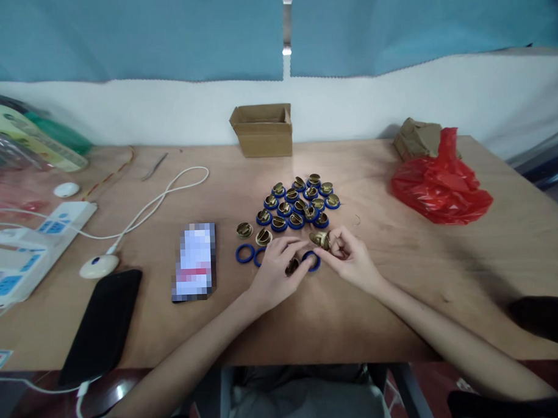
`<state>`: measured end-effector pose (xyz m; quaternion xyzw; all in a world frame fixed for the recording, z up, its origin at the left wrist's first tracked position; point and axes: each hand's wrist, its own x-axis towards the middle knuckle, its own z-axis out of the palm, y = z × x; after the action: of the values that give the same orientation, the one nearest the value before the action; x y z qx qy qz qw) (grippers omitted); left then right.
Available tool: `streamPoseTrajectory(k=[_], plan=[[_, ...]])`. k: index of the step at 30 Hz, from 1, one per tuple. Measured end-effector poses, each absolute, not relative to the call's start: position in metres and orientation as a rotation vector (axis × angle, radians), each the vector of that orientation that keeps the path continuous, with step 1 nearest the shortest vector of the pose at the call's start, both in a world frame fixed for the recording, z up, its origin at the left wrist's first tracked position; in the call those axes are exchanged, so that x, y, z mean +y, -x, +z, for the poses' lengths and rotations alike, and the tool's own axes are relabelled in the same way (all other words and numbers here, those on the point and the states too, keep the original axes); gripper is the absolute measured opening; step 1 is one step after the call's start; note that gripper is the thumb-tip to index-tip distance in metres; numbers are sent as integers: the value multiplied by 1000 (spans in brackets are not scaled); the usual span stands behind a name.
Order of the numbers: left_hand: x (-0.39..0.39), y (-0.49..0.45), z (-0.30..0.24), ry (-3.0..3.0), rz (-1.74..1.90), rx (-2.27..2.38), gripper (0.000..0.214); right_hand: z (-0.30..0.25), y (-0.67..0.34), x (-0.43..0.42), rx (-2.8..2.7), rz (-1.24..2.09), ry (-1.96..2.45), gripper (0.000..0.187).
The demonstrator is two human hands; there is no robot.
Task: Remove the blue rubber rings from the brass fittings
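Observation:
My right hand (354, 258) pinches a round brass-coloured metal clip piece (320, 239) between thumb and fingertips, tilted just above the table. My left hand (279, 273) is low over the tabletop, fingers stretched and thumb apart. Its thumb tip reaches a loose blue ring (312, 261), seemingly touching it. Another brass piece (292, 267) shows between that thumb and the fingers. A second blue ring (245, 253) lies to the left, beside a partly covered one. Two brass pieces without blue rings, one of them here (244, 229), sit behind these.
Behind my hands, several brass pieces in blue rings (295, 220) form a cluster. An open cardboard box (265, 141) stands by the wall. To the right sits a red plastic bag (438, 188); to the left are a lit phone (193, 261), a black phone (102, 325) and a power strip (71, 219).

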<state>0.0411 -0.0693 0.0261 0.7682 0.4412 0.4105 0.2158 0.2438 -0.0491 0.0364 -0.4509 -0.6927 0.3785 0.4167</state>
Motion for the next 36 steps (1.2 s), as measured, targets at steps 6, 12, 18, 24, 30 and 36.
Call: streamPoseTrajectory(k=[6, 12, 18, 24, 30, 36], plan=[[-67, -37, 23, -2141, 1137, 1138, 41, 35, -244, -56, -1949, 864, 1033, 31], [-69, -39, 24, -2155, 1109, 1041, 33, 42, -241, -64, -2133, 841, 901, 27], [-68, -38, 27, -2104, 1163, 985, 38, 52, -247, -56, -2061, 913, 964, 12], [-69, -38, 21, -2148, 1153, 952, 41, 49, -246, -52, -2129, 874, 870, 19], [-72, -42, 20, -2144, 1163, 917, 44, 48, -246, -51, -2104, 913, 884, 27], [-72, -43, 27, -2111, 1228, 890, 41, 48, -244, -51, -1990, 1105, 900, 34]])
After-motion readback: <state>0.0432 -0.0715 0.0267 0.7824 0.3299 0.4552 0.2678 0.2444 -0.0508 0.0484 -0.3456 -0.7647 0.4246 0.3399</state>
